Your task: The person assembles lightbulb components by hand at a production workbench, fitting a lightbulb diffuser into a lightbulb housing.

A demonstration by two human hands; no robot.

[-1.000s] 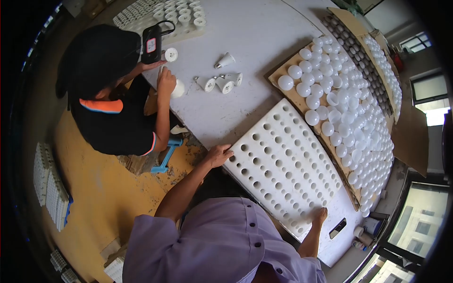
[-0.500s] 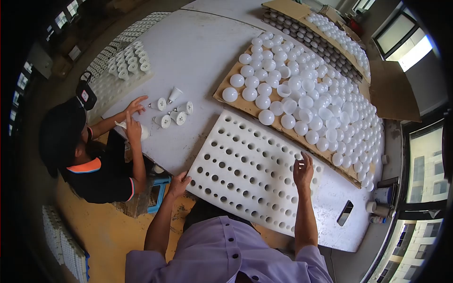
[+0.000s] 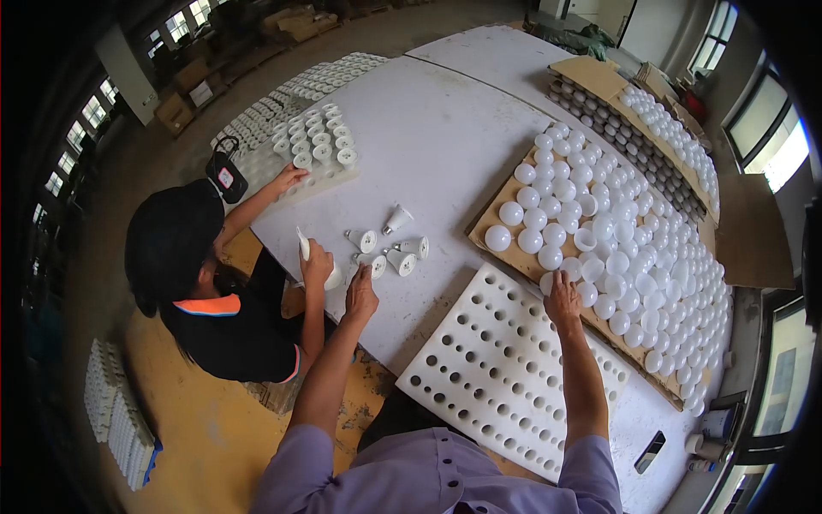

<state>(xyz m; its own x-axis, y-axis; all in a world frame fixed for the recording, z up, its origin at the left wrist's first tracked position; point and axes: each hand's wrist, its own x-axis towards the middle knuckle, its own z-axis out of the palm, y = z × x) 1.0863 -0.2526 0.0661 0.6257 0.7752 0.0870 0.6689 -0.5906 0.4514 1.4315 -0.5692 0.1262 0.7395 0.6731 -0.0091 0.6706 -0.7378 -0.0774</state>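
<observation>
My left hand (image 3: 361, 296) reaches to a small group of white LED bulb housings on the table. Its fingers are bent together at the nearest bulb housing (image 3: 374, 263), covering part of it. At the near edge of the cardboard, my right hand (image 3: 563, 301) has its fingers closed around the side of a round white bulb cover (image 3: 547, 283). Many more bulb covers (image 3: 616, 261) lie packed beyond it. Between my arms, in front of my body, a white foam tray (image 3: 505, 368) with rows of round holes lies on the table.
At the left sits a co-worker (image 3: 223, 317) in a black cap, one hand holding a white piece, the other at a foam tray of bulb housings (image 3: 321, 146). Cardboard (image 3: 505, 218) lies under the covers. Stacked layers (image 3: 599, 107) stand at the back right. A phone (image 3: 650, 452) lies at right.
My left hand has moved from the foam tray's edge forward to the bulb housings. My right hand has gone from above the tray to the covers. The co-worker's far hand has moved to the housings tray.
</observation>
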